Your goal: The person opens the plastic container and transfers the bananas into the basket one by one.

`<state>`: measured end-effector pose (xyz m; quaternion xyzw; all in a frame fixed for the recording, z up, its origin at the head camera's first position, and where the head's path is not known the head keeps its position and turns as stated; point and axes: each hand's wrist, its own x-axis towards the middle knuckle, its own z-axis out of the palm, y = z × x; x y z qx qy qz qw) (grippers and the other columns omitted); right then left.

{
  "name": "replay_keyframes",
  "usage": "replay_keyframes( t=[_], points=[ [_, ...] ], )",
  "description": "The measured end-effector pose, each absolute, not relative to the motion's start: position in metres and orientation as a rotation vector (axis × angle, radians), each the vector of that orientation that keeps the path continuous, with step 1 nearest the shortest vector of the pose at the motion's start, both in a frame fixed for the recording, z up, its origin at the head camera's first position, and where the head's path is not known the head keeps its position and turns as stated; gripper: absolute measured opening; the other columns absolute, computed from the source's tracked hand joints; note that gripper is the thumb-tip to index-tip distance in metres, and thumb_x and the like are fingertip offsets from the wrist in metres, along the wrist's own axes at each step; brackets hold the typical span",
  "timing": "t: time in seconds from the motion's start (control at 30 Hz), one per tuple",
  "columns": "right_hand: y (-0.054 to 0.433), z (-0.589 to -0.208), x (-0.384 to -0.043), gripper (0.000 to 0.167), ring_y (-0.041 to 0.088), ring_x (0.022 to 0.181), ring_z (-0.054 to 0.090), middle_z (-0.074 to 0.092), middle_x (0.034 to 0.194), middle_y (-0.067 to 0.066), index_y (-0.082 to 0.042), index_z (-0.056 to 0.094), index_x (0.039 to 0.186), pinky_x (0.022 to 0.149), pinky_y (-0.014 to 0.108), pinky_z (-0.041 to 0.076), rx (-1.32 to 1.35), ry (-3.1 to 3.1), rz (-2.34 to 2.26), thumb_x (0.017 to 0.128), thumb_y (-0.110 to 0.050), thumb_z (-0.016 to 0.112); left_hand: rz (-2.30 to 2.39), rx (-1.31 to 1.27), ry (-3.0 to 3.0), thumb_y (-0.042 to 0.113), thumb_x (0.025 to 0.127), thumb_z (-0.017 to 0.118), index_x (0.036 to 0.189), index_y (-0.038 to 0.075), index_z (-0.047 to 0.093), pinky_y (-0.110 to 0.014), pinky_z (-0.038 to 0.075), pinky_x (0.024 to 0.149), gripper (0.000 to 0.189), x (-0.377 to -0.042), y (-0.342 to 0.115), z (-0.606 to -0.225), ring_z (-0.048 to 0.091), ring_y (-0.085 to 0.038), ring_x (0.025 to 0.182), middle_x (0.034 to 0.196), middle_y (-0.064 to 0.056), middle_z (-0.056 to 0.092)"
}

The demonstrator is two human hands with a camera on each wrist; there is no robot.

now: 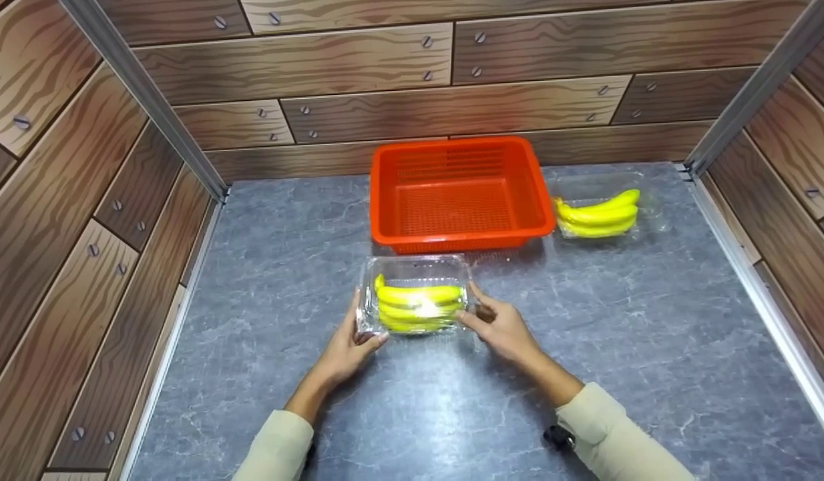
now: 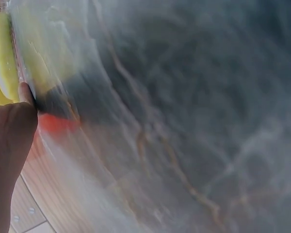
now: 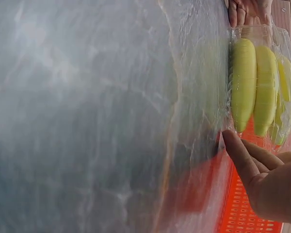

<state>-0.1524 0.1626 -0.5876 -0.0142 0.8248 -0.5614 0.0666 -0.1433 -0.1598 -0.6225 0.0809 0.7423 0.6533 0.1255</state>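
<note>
A clear plastic clamshell box [image 1: 419, 267] with a bunch of yellow bananas [image 1: 419, 310] inside is at the middle of the table, just in front of the red basket. My left hand [image 1: 345, 351] holds its left side, thumb at the near left corner. On the opposite side my right hand [image 1: 509, 329] grips the box, its thumb over the near right part. The right wrist view shows the bananas [image 3: 243, 82] through the clear wall, with both hands at the box's ends. In the left wrist view only part of the left hand [image 2: 12, 131] appears.
Behind the box stands a red plastic basket [image 1: 462, 242] with nothing in it. A second clear box with bananas [image 1: 597, 219] sits right of the basket. Wood-patterned walls [image 1: 365, 63] enclose the grey marbled table [image 1: 265, 267] at the back and sides.
</note>
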Motion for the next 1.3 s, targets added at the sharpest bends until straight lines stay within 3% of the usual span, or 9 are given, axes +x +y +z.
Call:
replay_keyframes(
  t=[0.07,0.13,0.23,0.33,0.47,0.63,0.77,1.13,1.3],
  points=[
    [0.164,-0.586,-0.153,0.083,0.036,0.116,0.077,0.074,0.135,0.023,-0.013,0.042,0.164,0.101,0.048,0.062,-0.091,2.574,-1.618,0.095,-0.038,0.081,1.897,0.217,2.159,0.013,0.1,0.074,0.173,0.019,-0.004,-0.029,0.044,0.122,0.107,-0.144,-0.16,-0.623,0.044,-0.039,0.155,0.178,-0.025,0.018],
    [0.165,-0.585,-0.154,0.089,0.044,0.137,0.064,0.06,0.154,0.022,-0.017,0.037,0.167,0.115,0.061,0.051,-0.144,2.675,-1.501,0.094,-0.045,0.08,1.896,0.211,2.154,0.013,0.1,0.074,0.174,0.02,-0.004,-0.03,0.043,0.123,0.107,-0.145,-0.159,-0.622,0.044,-0.039,0.156,0.178,-0.024,0.018],
    [0.166,-0.581,-0.156,0.095,0.048,0.152,0.047,0.042,0.17,0.017,-0.024,0.033,0.169,0.117,0.075,0.039,-0.274,2.827,-1.291,0.091,-0.056,0.078,1.905,0.211,2.128,0.011,0.101,0.073,0.173,0.021,-0.004,-0.032,0.044,0.123,0.107,-0.146,-0.159,-0.622,0.044,-0.04,0.156,0.178,-0.025,0.019],
    [0.163,-0.576,-0.162,0.093,0.047,0.161,0.031,0.027,0.178,0.011,-0.025,0.037,0.167,0.119,0.08,0.03,-0.516,2.946,-1.086,0.091,-0.058,0.077,1.904,0.204,2.11,0.011,0.101,0.073,0.173,0.023,-0.005,-0.033,0.044,0.123,0.107,-0.148,-0.16,-0.621,0.043,-0.04,0.156,0.178,-0.025,0.019],
    [0.154,-0.567,-0.173,0.085,0.043,0.164,0.026,0.024,0.179,0.009,-0.024,0.046,0.163,0.126,0.076,0.024,-0.822,2.993,-0.863,0.092,-0.06,0.074,1.905,0.187,2.09,0.011,0.101,0.073,0.173,0.024,-0.005,-0.036,0.041,0.126,0.107,-0.148,-0.161,-0.621,0.039,-0.04,0.159,0.178,-0.025,0.018],
    [0.141,-0.558,-0.187,0.081,0.043,0.165,0.026,0.033,0.176,0.011,-0.029,0.05,0.161,0.132,0.07,0.019,-0.989,2.986,-0.634,0.092,-0.067,0.07,1.932,0.2,2.042,0.01,0.102,0.07,0.174,0.024,-0.004,-0.041,0.032,0.13,0.104,-0.148,-0.161,-0.621,0.028,-0.039,0.163,0.18,-0.022,0.011],
    [0.132,-0.552,-0.194,0.083,0.043,0.166,0.023,0.031,0.177,0.01,-0.031,0.049,0.161,0.131,0.074,0.016,-1.008,2.94,-0.544,0.091,-0.072,0.069,1.936,0.199,2.035,0.01,0.103,0.07,0.174,0.024,-0.003,-0.044,0.029,0.131,0.103,-0.148,-0.161,-0.62,0.025,-0.038,0.165,0.181,-0.019,0.009],
    [0.119,-0.548,-0.202,0.085,0.047,0.163,0.026,0.033,0.175,0.017,-0.035,0.047,0.162,0.124,0.081,0.02,-0.976,2.916,-0.455,0.089,-0.075,0.069,1.945,0.229,2.038,0.009,0.102,0.07,0.174,0.025,-0.002,-0.037,0.042,0.125,0.103,-0.148,-0.163,-0.622,0.034,-0.042,0.161,0.18,-0.02,0.013],
    [0.116,-0.552,-0.2,0.081,0.049,0.162,0.027,0.035,0.174,0.017,-0.036,0.049,0.16,0.123,0.082,0.022,-0.981,2.937,-0.426,0.091,-0.076,0.065,1.931,0.246,2.058,0.009,0.103,0.069,0.174,0.025,-0.002,-0.04,0.04,0.127,0.102,-0.146,-0.165,-0.624,0.033,-0.042,0.162,0.18,-0.02,0.012]
  ],
)
